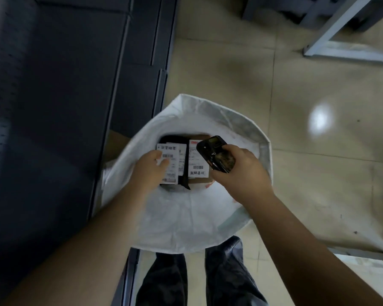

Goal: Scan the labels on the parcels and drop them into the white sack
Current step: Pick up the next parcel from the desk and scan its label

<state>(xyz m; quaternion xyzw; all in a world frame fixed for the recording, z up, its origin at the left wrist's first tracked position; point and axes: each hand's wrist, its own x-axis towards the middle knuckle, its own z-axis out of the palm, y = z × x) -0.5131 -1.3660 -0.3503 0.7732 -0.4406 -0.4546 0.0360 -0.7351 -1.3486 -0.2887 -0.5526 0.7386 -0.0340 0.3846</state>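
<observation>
Head view: left hand [149, 171] fingers resting loose on labelled parcel [168, 164] inside white sack [186, 217].
Right hand [241, 173]: fingers clamped on scanner [215, 153].
Handling: likely light, flat; pinch edges.

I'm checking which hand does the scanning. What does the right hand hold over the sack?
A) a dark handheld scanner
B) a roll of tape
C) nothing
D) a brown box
A: the right hand grips a dark handheld scanner above the white sack.
</observation>
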